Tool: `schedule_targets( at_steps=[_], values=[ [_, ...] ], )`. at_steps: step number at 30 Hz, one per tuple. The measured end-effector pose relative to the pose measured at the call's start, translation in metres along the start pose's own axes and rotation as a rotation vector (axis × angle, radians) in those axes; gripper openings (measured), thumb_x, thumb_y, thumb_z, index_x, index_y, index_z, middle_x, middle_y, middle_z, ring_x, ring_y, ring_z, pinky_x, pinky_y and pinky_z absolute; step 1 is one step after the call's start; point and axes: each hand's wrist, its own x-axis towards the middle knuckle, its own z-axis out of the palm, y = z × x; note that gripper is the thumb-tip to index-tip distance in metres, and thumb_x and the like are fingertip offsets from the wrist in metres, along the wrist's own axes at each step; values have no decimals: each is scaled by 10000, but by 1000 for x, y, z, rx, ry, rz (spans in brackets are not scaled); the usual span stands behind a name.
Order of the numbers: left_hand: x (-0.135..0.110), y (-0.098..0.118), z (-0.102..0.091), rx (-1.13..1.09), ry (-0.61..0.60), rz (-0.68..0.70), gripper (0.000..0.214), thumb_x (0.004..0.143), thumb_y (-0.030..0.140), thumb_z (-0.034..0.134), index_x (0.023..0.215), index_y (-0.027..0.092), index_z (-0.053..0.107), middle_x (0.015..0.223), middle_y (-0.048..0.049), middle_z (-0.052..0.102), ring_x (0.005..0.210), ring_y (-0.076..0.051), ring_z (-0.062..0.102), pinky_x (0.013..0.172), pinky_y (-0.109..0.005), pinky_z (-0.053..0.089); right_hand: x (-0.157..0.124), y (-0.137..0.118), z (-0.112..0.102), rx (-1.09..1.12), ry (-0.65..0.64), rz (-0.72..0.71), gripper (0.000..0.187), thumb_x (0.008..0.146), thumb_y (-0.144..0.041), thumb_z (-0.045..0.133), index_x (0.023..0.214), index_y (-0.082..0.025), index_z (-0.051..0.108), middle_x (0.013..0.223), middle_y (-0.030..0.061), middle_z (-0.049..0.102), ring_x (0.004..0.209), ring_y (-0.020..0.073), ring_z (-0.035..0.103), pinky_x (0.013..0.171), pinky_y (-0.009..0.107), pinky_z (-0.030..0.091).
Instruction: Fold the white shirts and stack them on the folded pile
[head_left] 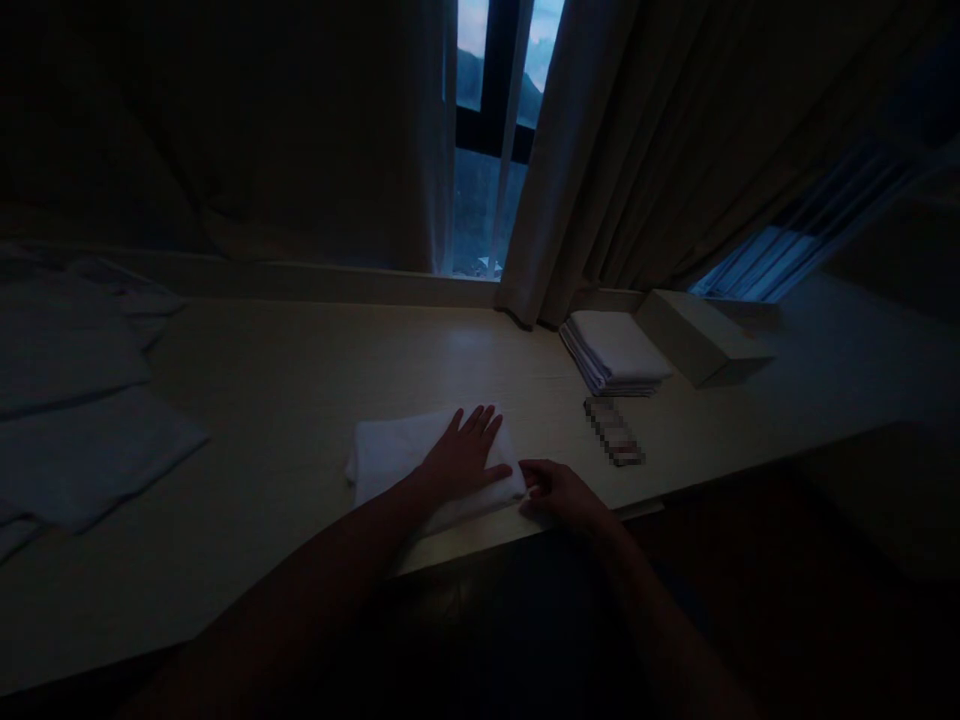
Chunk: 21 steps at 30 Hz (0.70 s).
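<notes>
A folded white towel [397, 445] lies near the front edge of a pale counter [300, 360]. Flat on its right part rests my left hand [466, 455], fingers stretched and slightly spread. My right hand [559, 490] is at the towel's right front corner, its fingers curled and closed on the edge there. The fingertips are dim, so the exact grip is hard to see. My left forearm covers part of the towel's front side.
Right of the towel are a neat stack of folded white cloths [619, 350], a pale box [705, 335] and a blurred-out small item [615, 432]. Loose white cloths [82, 400] spread over the counter's left. Curtains [577, 150] hang beside a window [487, 200]. The room is dark.
</notes>
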Motion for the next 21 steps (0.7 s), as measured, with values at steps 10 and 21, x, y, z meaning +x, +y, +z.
schedule_targets(
  at_steps=[10, 21],
  values=[
    [-1, 2, -5, 2, -19, 22, 930, 811, 772, 235, 1514, 171, 128, 1593, -142, 132, 1467, -315, 80, 1164, -536, 58, -28, 13, 59, -589, 650, -112, 150, 839, -267, 540, 878, -165, 643, 868, 74, 614, 861, 206, 560, 779, 302, 415],
    [-3, 0, -16, -50, -119, 165, 993, 728, 846, 296, 1517, 279, 94, 1604, -110, 80, 1466, -344, 43, 1143, -591, 18, -22, 17, 58, -563, 699, -41, 57, 788, -192, 500, 823, -198, 544, 776, 28, 596, 753, 181, 555, 668, 264, 372]
  ],
)
